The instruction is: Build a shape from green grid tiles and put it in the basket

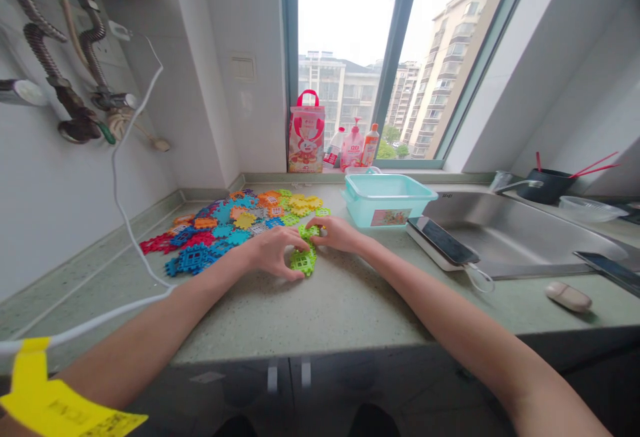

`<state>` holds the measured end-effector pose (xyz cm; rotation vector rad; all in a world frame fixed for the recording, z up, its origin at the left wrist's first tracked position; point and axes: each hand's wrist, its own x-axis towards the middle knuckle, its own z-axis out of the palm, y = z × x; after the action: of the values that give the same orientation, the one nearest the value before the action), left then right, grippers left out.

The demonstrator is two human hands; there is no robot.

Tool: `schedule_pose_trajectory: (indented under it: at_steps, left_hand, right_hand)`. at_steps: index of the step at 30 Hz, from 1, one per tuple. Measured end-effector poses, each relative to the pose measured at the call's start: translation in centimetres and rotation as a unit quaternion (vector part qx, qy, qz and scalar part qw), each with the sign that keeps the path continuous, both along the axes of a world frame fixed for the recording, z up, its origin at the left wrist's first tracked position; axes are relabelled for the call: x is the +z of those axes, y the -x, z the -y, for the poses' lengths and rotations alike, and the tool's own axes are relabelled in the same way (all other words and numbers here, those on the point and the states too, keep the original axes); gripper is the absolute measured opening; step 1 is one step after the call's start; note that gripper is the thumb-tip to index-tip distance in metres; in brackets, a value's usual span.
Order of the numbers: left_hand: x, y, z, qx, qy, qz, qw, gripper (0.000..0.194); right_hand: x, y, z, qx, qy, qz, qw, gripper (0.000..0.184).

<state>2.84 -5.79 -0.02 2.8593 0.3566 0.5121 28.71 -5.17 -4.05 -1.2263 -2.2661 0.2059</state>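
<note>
My left hand point(273, 250) curves around the left side of light green interlocking building pieces point(303, 262) on the counter, its thumb and fingers against them. My right hand point(336, 233) pinches the far right part of the same green pieces, and its fingers partly hide them. Just beyond my hands spreads a pile of similar notched plastic pieces in several colours, with blue pieces point(193, 259) at the near left, red pieces point(159, 242) at the far left, and yellow pieces point(305, 204) at the back right.
A mint-green plastic basin point(390, 187) stands right of the pile, beside the steel sink point(500, 230). A phone point(444, 240) lies on a white box at the sink's edge. A white cable point(117, 177) hangs at left. Bottles point(353, 147) and a red-handled bag point(307, 137) line the windowsill.
</note>
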Motion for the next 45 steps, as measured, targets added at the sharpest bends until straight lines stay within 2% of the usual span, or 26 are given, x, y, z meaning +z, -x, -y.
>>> schedule_pose_trajectory:
  at_steps: [7,13,16,20,26,34,38,42,45]
  left_hand:
    - [-0.6,-0.5,0.7,-0.031,-0.012,-0.007,0.999,0.044]
    - [-0.8,0.0,-0.3,-0.027,-0.023,0.026,0.999,0.040]
    - [-0.5,0.5,-0.8,-0.018,-0.037,0.037,0.998,0.040]
    - [-0.2,1.0,-1.3,0.008,-0.059,0.065,0.996,0.040]
    - [-0.5,1.1,-1.2,0.015,-0.040,0.038,0.998,0.051]
    - [-0.4,0.9,-1.1,0.014,-0.015,0.016,1.000,0.046]
    - [-0.6,1.1,-1.2,0.014,-0.013,0.007,1.000,0.045]
    - [-0.6,1.1,-1.2,0.025,-0.022,0.009,0.999,0.047]
    - [-0.4,1.0,-1.2,0.031,-0.017,0.010,0.999,0.048]
  right_hand:
    - [0.5,-0.1,0.2,-0.041,-0.009,0.026,0.999,0.029]
    - [1.2,-0.2,1.0,-0.052,-0.032,0.078,0.995,0.029]
    - [1.3,-0.5,1.2,-0.039,-0.054,0.073,0.995,0.028]
    - [1.3,-1.0,1.2,0.010,-0.068,0.017,0.997,0.032]
    - [1.1,-1.0,1.3,0.096,-0.035,-0.038,0.994,0.036]
    - [1.2,-0.8,1.5,0.108,0.006,-0.023,0.994,0.033]
    - [1.5,-0.9,1.5,0.073,0.013,-0.001,0.997,0.033]
    - [1.8,-1.1,1.6,-0.001,-0.009,0.059,0.998,0.037]
    - [2.2,-1.4,1.8,-0.026,-0.035,0.081,0.996,0.038]
